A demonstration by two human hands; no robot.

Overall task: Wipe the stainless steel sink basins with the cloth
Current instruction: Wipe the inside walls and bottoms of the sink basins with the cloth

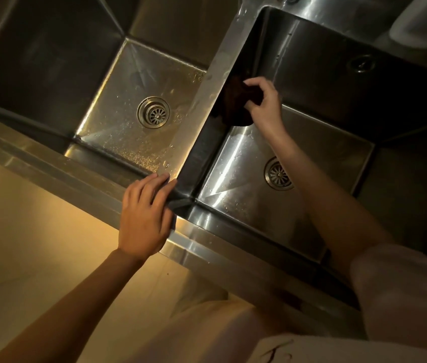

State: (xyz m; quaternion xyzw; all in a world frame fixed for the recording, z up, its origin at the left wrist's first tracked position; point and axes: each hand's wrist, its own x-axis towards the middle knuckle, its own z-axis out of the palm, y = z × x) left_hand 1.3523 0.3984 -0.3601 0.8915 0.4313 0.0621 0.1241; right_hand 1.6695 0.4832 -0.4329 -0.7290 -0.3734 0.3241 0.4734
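Two stainless steel basins lie side by side under dim light. The left basin has a wet floor and a round drain. In the right basin, my right hand grips a dark cloth and presses it against the left inner wall, just below the divider. My forearm crosses over the right basin's drain. My left hand rests flat on the front rim where the divider meets it, fingers apart, holding nothing.
A pale container stands at the back right on the sink deck. An overflow hole sits in the right basin's back wall. A light floor shows below the sink's front edge, beside my white clothing.
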